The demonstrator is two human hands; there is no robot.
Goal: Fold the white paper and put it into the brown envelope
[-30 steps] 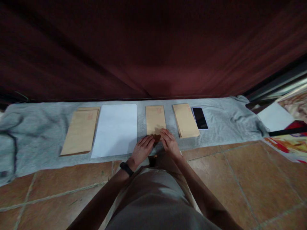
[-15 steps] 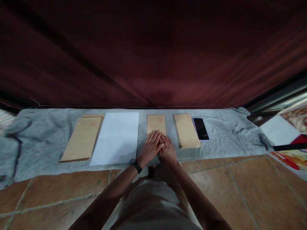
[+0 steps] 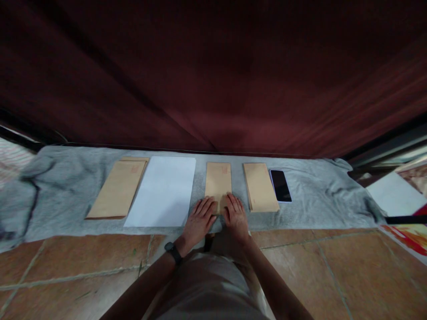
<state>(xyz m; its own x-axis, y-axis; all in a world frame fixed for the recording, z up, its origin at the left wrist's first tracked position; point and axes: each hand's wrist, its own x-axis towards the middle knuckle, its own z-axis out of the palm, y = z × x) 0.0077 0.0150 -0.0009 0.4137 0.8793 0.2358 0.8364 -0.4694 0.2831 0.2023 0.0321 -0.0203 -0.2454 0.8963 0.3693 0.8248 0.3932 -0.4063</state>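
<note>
A brown paper envelope (image 3: 218,180) lies flat on the grey cloth, with faint red print near its top right corner. My left hand (image 3: 199,218), wearing a dark watch on the wrist, rests over the envelope's lower left edge with its fingers stretched out. At the lower right edge lies my right hand (image 3: 236,217), its fingers also extended and flat. Both hands touch the envelope, and a strip of it shows between them. Just right of my right hand is a small stack of brown envelopes (image 3: 262,187). White paper sheets (image 3: 162,191) lie left of my left hand.
Another stack of brown envelopes (image 3: 116,189) sits at the far left. A phone (image 3: 280,186) with a dark screen lies beside the right stack. Everything rests on a grey cloth (image 3: 316,195) in front of a dark red curtain (image 3: 213,89). Tiled floor (image 3: 300,266) shows below.
My hands, which were together over the envelope's lower middle, have moved apart to its left and right edges. More of the envelope shows now. The view has tilted slightly.
</note>
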